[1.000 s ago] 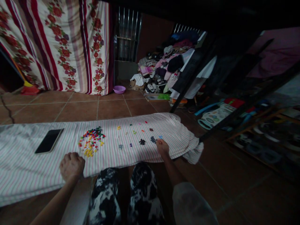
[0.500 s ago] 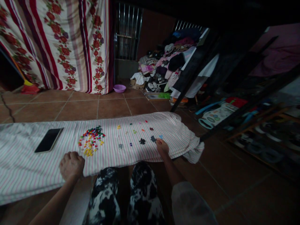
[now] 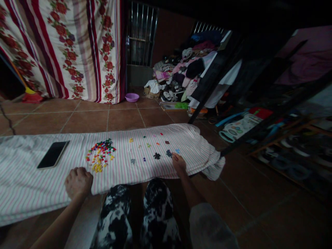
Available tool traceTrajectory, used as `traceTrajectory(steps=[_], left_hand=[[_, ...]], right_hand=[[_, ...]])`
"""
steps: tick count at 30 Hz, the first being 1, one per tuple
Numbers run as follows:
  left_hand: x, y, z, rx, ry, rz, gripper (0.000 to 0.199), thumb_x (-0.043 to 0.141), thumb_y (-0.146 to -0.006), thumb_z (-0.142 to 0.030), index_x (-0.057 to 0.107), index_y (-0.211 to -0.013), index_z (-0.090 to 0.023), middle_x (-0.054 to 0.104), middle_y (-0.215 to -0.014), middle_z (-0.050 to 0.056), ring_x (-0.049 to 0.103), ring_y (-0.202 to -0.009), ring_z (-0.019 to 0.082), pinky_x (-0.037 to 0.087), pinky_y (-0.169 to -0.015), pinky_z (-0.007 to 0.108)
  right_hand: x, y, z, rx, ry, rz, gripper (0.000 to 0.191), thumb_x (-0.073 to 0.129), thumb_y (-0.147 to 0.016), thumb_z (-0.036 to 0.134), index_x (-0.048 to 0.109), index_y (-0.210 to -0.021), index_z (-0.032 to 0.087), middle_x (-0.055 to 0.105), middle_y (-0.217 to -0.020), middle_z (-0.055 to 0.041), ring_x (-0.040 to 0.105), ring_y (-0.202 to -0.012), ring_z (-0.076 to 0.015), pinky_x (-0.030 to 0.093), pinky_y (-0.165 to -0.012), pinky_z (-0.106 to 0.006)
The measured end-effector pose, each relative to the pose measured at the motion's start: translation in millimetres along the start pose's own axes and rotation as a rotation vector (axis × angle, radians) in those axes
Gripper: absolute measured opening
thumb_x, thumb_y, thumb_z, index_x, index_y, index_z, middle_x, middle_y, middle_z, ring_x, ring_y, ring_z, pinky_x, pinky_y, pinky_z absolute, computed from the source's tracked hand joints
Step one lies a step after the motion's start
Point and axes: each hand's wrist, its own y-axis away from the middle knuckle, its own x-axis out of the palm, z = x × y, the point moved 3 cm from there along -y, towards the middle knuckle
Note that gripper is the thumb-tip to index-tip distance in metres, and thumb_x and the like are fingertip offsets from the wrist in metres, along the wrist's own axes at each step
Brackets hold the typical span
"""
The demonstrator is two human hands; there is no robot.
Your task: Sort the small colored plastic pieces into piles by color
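A desk (image 3: 207,157) under a striped cloth (image 3: 23,169) carries many small coloured pieces, most of them in a mixed heap (image 3: 100,155) that serves here as the landmark. The left hand (image 3: 78,183) rests back-up on the cloth, nearer the wearer than the heap and slightly to its left. Its fingers curl under, so whether that grip holds anything cannot be told.

The right hand (image 3: 178,163) is well to the right of the heap. Its grip is closed, thumb and fingertips pinched together at the near right edge of a dark grey cluster (image 3: 168,153); whether a piece sits between them is too small to tell.

Also right of the heap lie a black cluster (image 3: 157,156), light blue pieces (image 3: 177,151), grey pieces (image 3: 133,161), dark blue pieces (image 3: 144,159), yellow pieces (image 3: 131,140), light green pieces (image 3: 148,145), orange pieces (image 3: 157,144), dark red pieces (image 3: 167,142) and a red piece (image 3: 161,134), in separate spots.

A phone (image 3: 53,155) lies flat to the left of the heap, dark screen up. On the tiled floor (image 3: 124,119) beyond the heap stands a purple basin (image 3: 132,97), beside a floral curtain (image 3: 85,52).
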Motion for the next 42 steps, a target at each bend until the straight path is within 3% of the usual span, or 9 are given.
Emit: traceTrajectory(steps=[14,21,29,35,42], left_hand=[[-2.8,1,-3,0.008,-0.040,0.010,0.036,0.033,-0.087,-0.029,0.059,-0.105,-0.012,0.058,-0.107,0.017,0.053,-0.104,0.030,0.038,-0.088,0.041],[3.4,-2,1,-0.009,-0.049,0.029,0.035,0.032,-0.089,-0.029,0.059,-0.104,-0.013,0.058,-0.109,0.016,0.053,-0.106,0.029,0.037,-0.089,0.040],[7.3,-3,3,0.027,-0.058,-0.039,0.028,0.038,-0.087,-0.025,0.059,-0.101,-0.013,0.059,-0.105,0.014,0.053,-0.104,0.027,0.037,-0.088,0.038],[9.4,-3,5,0.046,-0.044,-0.068,0.026,0.040,-0.086,-0.024,0.059,-0.099,-0.013,0.058,-0.104,0.014,0.053,-0.103,0.027,0.037,-0.089,0.039],[14.7,-5,8,0.050,-0.028,-0.094,0.024,0.042,-0.085,-0.024,0.060,-0.097,-0.014,0.059,-0.103,0.014,0.053,-0.102,0.027,0.037,-0.088,0.040]], right_hand=[[1,0,-3,-0.010,0.019,0.002,0.040,0.043,-0.083,0.030,0.072,-0.109,0.020,0.069,-0.111,-0.0075,0.062,-0.103,-0.0205,0.046,-0.094,-0.030],[-1,0,-4,0.025,-0.046,0.012,0.041,0.045,-0.079,0.032,0.071,-0.109,0.019,0.070,-0.107,-0.0078,0.063,-0.093,-0.0199,0.048,-0.090,-0.032],[-7,-6,-8,0.029,-0.158,0.101,0.040,0.050,-0.071,0.040,0.074,-0.097,0.021,0.072,-0.092,-0.0046,0.065,-0.084,-0.0206,0.051,-0.082,-0.033],[-11,-3,-6,0.041,-0.267,0.062,0.033,0.056,-0.064,0.041,0.075,-0.083,0.022,0.074,-0.091,-0.0057,0.066,-0.087,-0.0233,0.052,-0.082,-0.035],[-14,-2,-6,0.085,-0.380,0.013,0.030,0.064,-0.057,0.042,0.075,-0.075,0.020,0.073,-0.076,-0.0044,0.066,-0.077,-0.0223,0.052,-0.069,-0.032]])
